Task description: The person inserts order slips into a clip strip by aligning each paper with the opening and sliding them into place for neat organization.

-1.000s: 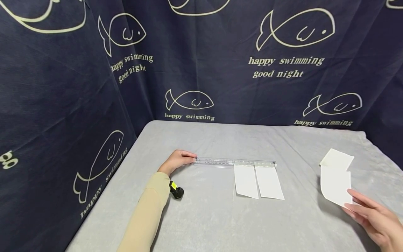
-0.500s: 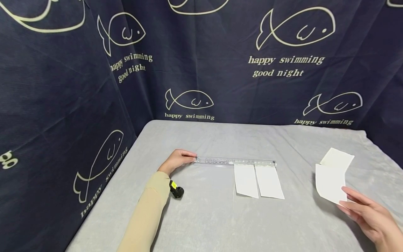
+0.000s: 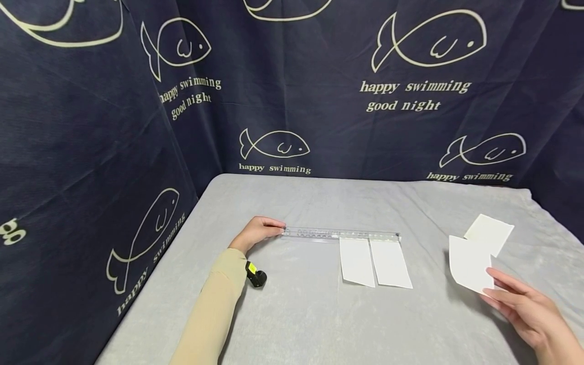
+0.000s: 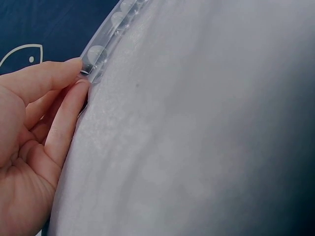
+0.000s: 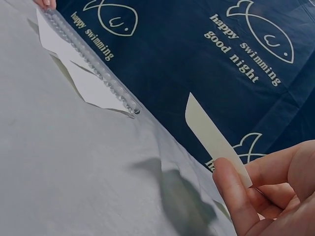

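Observation:
My left hand (image 3: pixel 260 232) pinches the left end of a clear plastic ticket rail (image 3: pixel 315 234), with round clear balls in a row along it in the left wrist view. Two white paper slips, a left slip (image 3: pixel 357 263) and a right slip (image 3: pixel 390 263), lie side by side with their top edges at the right half of the rail. Between thumb and fingers my right hand (image 3: pixel 531 306) holds another white paper slip (image 3: pixel 470 264) by its near corner, raised above the table and slightly bent. The right wrist view shows this held slip (image 5: pixel 214 135) nearly edge-on.
More white paper (image 3: pixel 491 232) lies on the grey cloth-covered table (image 3: pixel 310 314) at the right, just behind the held slip. A black device with a yellow label (image 3: pixel 256 276) sits at my left wrist. Dark blue fish-print curtains (image 3: pixel 337 142) stand along the back and left.
My right hand has moved left with its paper slip, away from the paper lying at the right. The left hand and the ticket rail have stayed still.

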{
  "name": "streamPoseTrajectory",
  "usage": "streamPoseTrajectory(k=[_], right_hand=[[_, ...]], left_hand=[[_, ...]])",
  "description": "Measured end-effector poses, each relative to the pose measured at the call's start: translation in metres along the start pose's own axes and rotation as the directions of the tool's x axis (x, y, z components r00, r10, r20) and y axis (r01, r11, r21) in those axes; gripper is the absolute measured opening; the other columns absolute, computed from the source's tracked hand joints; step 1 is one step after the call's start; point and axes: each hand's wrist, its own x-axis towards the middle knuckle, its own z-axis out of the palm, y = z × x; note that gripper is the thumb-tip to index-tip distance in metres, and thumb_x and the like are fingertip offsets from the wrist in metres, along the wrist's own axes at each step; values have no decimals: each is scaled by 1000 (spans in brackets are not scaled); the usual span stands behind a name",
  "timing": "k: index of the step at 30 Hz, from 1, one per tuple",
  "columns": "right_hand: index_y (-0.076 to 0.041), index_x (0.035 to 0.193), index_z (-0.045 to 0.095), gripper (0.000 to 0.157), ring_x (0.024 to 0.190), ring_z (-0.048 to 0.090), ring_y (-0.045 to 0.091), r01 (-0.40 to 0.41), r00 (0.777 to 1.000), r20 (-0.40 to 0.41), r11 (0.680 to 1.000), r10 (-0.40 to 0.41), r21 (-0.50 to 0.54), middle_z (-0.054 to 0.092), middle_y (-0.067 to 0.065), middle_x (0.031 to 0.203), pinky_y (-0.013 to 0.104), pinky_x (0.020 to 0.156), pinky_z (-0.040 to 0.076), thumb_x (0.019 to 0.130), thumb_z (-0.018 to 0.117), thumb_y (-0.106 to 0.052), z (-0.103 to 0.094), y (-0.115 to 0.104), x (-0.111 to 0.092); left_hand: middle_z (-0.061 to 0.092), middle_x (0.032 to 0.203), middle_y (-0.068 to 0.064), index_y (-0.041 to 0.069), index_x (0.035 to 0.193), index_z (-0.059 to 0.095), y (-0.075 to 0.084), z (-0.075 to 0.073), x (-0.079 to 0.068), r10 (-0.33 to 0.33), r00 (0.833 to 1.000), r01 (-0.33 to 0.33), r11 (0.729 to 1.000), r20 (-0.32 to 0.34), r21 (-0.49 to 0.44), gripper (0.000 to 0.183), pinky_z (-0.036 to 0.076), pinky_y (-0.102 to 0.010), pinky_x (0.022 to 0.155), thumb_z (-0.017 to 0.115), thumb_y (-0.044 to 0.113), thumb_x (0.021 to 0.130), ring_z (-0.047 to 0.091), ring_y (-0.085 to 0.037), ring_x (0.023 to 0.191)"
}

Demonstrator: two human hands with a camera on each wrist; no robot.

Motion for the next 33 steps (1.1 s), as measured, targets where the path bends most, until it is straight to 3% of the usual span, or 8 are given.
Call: streamPoseTrajectory(k=[24,33], right_hand=[[-12,105,72,53,86,62,14,-3,999,46,999,5,-35,52,-2,100,31,74,53,84,42,26,19,4,9],[-12,104,73,52,84,63,14,-11,1000,24,999,13,-48,50,0,99,31,74,53,83,43,26,27,5,11]], left_hand=[[68,103,1,15,99,75,-2,-1,2,8,1000,-8,1000,8,13,21,47,-25,75,76,19,78,59,-11,89],[67,105,1,15,100,75,-1,-2,1,5,1000,-5,1000,6,4,21,47,-24,71,76,18,79,58,-11,86]])
